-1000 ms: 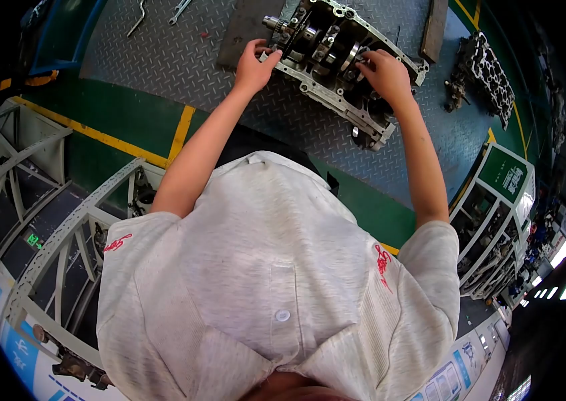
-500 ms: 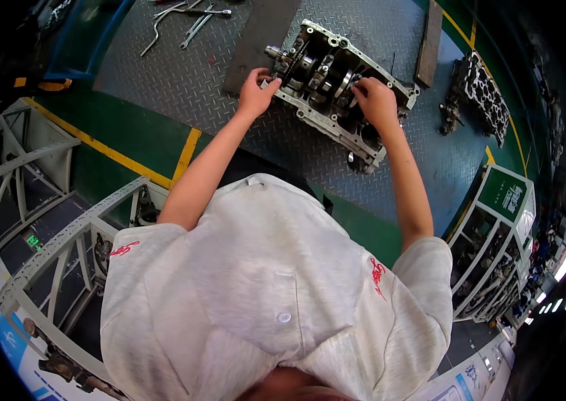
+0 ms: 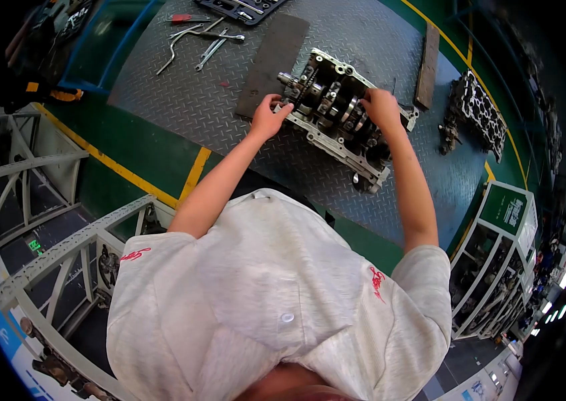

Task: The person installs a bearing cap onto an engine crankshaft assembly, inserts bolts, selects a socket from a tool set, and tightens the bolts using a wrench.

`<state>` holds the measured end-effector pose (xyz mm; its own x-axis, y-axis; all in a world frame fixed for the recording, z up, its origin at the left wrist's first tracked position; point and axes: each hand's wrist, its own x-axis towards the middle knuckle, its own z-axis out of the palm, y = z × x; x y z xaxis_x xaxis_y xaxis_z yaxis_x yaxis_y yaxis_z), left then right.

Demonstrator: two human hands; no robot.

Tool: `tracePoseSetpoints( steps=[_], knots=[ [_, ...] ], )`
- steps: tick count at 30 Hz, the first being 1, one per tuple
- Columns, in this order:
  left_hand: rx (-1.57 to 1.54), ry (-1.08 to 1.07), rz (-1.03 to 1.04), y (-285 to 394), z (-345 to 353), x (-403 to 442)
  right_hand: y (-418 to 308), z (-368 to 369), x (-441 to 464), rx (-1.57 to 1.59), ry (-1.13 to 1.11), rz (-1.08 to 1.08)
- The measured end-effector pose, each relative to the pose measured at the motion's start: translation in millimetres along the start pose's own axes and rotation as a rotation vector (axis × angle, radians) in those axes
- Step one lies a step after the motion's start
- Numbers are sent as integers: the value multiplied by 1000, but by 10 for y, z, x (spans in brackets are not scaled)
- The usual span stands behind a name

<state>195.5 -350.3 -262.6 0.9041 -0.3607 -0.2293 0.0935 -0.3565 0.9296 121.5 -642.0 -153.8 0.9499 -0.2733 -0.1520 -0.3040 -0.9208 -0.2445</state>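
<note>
Care helps: keep the boxy silver metal engine block (image 3: 328, 123) still; can't tell if left hand (image 3: 269, 120) or right hand (image 3: 381, 109) grips.

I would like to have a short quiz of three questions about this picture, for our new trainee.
1. True or false: the right hand is inside the tool case.
2. Which lies to the right of the engine block in the picture? A) the wrenches; B) the perforated metal part; C) the tool case.
3. Fill the gap: the floor marked with yellow lines is ____ in colour.

Key: 1. False, it is at the engine block. 2. B. 3. Green.
</note>
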Motion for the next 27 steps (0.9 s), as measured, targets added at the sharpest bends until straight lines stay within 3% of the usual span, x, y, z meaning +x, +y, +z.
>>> tracePoseSetpoints(
  steps=[3,10,11,13,17,21,27],
  knots=[
    [28,11,66,5,-19,-1,68,306,12,-260,168,-83],
    [17,-123,69,20,-146,78,32,10,90,-38,-246,53],
    [19,-139,77,2,-159,100,97,62,81,-99,-201,-37],
    [-55,-248,63,94,-298,87,36,69,72,-113,-190,26],
    [42,-220,266,-67,-774,112,-168,-24,46,-155,-235,164],
    [10,-179,164,-588,-1417,293,-362,-62,52,-268,-207,203],
    [394,83,-4,-1367,-2197,1020,-499,-119,110,-322,-289,279]
  ],
)
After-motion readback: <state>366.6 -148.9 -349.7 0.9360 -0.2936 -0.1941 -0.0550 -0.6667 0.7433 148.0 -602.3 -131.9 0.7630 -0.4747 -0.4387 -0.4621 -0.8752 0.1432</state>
